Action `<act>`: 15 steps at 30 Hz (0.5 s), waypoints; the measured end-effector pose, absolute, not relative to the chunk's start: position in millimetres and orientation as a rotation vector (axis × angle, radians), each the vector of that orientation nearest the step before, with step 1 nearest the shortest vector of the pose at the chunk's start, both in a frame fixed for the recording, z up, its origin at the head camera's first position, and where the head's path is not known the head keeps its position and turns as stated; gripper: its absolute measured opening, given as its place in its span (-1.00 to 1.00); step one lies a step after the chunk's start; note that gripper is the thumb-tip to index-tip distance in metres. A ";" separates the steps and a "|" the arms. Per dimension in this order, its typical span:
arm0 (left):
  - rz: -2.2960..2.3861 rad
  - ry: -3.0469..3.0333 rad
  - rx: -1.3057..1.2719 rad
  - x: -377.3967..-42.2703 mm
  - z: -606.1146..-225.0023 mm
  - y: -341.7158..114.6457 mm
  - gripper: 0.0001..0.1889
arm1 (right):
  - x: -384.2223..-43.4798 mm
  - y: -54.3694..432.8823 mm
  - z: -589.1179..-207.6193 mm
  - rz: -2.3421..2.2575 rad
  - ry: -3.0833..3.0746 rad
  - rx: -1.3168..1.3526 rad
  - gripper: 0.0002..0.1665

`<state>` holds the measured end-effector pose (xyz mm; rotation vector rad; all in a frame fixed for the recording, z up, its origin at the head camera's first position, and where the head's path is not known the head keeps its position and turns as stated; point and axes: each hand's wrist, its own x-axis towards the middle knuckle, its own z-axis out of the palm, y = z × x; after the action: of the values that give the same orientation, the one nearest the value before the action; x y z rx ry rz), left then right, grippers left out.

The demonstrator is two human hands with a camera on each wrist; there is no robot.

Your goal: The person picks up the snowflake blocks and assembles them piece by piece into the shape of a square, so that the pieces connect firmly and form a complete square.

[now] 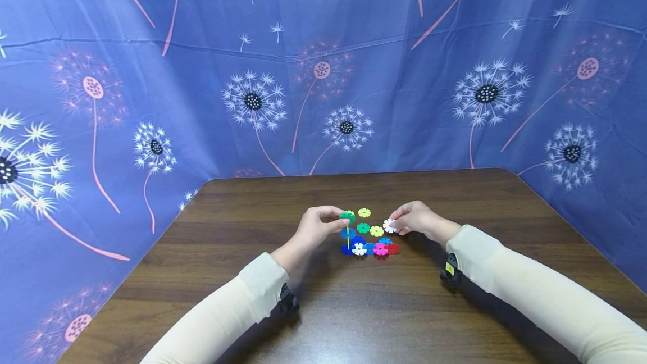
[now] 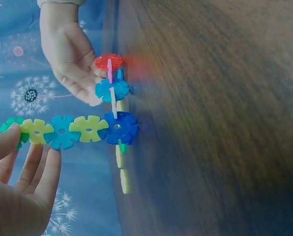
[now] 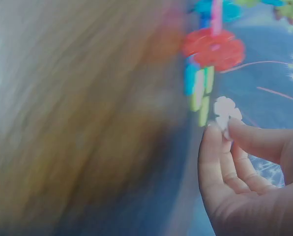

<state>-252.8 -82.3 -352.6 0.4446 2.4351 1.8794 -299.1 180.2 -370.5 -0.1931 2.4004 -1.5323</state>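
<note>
My left hand (image 1: pixel 313 226) pinches a green snowflake disc (image 2: pixel 11 129) between thumb and fingers. That disc tops an upright column of interlocked discs, with a yellow disc (image 2: pixel 37 132), a light blue disc (image 2: pixel 62 140) and another yellow disc (image 2: pixel 89 135) running down to a dark blue disc (image 2: pixel 127 127) at the table. From its foot a row extends to the right, including a white disc (image 1: pixel 359 249), a pink disc (image 1: pixel 381 249) and a red disc (image 1: pixel 393 248). Right of the column, my right hand (image 1: pixel 419 219) holds a separate white snowflake disc (image 3: pixel 224 110) by its edge, between thumb and fingertips.
Behind the row lie loose discs: a green one (image 1: pixel 363 228), a yellow one (image 1: pixel 376 231) and, farther back, another yellow one (image 1: pixel 364 213). Blue discs (image 1: pixel 385 241) sit close behind the row. The brown wooden table (image 1: pixel 253 201) ends at a blue dandelion-print cloth (image 1: pixel 404 128).
</note>
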 end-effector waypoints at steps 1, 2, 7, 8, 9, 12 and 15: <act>1.880 2.438 0.437 -252.1 -352.4 -82.0 -0.81 | -298.1 180.0 -367.5 -1.577 2.340 -0.185 -0.71; 1.886 2.435 0.423 -251.6 -352.1 -81.6 -0.81 | -296.9 179.6 -364.2 -1.619 2.278 -0.185 -0.68; 1.897 2.451 0.396 -249.7 -350.6 -80.7 -0.80 | -289.9 174.3 -349.8 -1.771 2.045 -0.172 -0.58; 1.895 2.461 0.401 -249.7 -350.8 -80.7 -0.80 | -288.5 173.0 -348.4 -1.785 2.021 -0.188 -0.57; 1.891 2.472 0.409 -249.7 -351.4 -80.7 -0.79 | -287.3 171.6 -347.6 -1.801 2.004 -0.192 -0.56; 1.892 2.492 0.421 -249.7 -353.0 -80.5 -0.79 | -282.7 167.5 -345.3 -1.839 1.967 -0.227 -0.56; 1.889 2.504 0.432 -249.1 -353.6 -79.8 -0.80 | -277.7 163.0 -343.1 -1.867 1.952 -0.268 -0.56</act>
<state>-249.1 -79.8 -353.6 0.4317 2.5038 1.8890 -277.7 163.0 -343.1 -0.2676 1.9518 -1.8674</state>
